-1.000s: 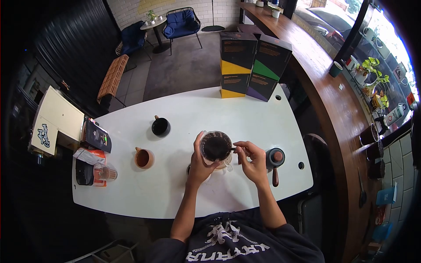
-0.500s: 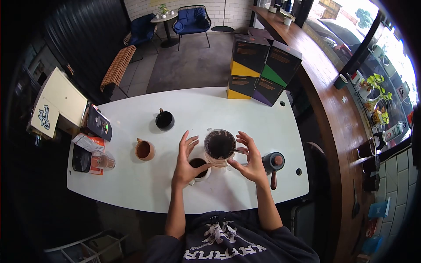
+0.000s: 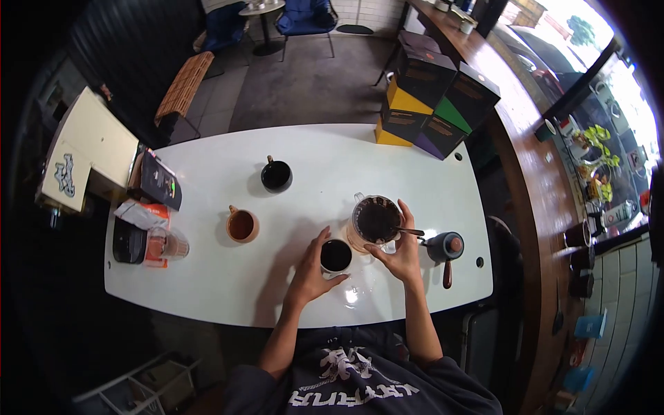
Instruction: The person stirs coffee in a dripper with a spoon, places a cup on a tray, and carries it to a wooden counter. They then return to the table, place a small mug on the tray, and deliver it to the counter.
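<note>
My left hand [image 3: 309, 275] curves around the left side of a white cup [image 3: 337, 269] filled with dark liquid, thumb at its front and fingers behind. Just right of it stands a clear glass dripper [image 3: 357, 223] on a glass vessel, with dark wet coffee grounds [image 3: 377, 218] inside. My right hand [image 3: 401, 259] wraps the dripper's right side, thumb in front and fingers at the far side. A spoon [image 3: 411, 231] leans out of the dripper to the right, over my right hand. The lower glass is partly hidden by my hands.
A grey kettle-like pot [image 3: 445, 247] with a brown handle stands to the right. A black cup [image 3: 276, 177] and a brown cup [image 3: 242, 226] sit on the left. Dark boxes [image 3: 443, 104] are stacked at the back right. A cream machine [image 3: 90, 152], pouches and a plastic cup [image 3: 177, 245] line the left end.
My left hand has lowered and closed around the white cup. My right hand has gone from spread beside the dripper to wrapped against it. The view has shifted.
</note>
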Demonstrator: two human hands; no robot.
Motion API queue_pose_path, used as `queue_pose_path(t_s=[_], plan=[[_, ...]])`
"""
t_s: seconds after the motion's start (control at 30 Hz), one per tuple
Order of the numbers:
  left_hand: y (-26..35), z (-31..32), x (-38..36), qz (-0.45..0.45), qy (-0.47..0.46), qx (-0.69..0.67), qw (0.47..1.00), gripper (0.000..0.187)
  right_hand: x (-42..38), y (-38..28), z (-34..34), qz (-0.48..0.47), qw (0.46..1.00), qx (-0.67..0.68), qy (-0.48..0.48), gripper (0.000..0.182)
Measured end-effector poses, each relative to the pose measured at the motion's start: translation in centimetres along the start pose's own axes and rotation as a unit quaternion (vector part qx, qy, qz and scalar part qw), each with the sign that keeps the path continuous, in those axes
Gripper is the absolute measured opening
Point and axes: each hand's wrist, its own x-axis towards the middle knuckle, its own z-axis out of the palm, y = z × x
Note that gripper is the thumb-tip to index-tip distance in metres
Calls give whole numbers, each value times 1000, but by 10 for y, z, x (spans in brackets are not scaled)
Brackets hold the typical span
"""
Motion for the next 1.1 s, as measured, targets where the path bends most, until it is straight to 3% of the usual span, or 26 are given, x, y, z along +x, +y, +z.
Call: queue_pose_path(t_s=[0.2, 0.33, 0.4, 0.43, 0.57, 0.73, 0.83, 1.1], plan=[[-11, -7, 9, 50, -17, -4, 999, 103, -21, 5, 13, 9, 995, -71, 73, 110], [-20, -10, 11, 110, -6, 21, 994, 100, -38, 1, 19, 0, 975, -161, 154, 97], [-22, -10, 12, 122, 0, 10, 993, 99, -50, 8, 17, 67, 963, -205, 162, 94], [-21, -10, 13, 133, 12, 5, 991, 98, -56, 11, 18, 92, 961, -189, 178, 80], [-23, -17, 15, 141, 4, 4, 990, 98, -74, 22, 22, 128, 955, -186, 191, 60], [-27, -27, 15, 153, -4, -2, 988, 102, -84, 34, 39, 140, 953, -167, 211, 51], [-31, -33, 12, 152, 1, -2, 988, 102, -84, 38, 52, 128, 934, -172, 286, 44], [-43, -53, 7, 131, -10, -2, 991, 101, -100, 32, 79, 159, 916, -185, 318, 41]])
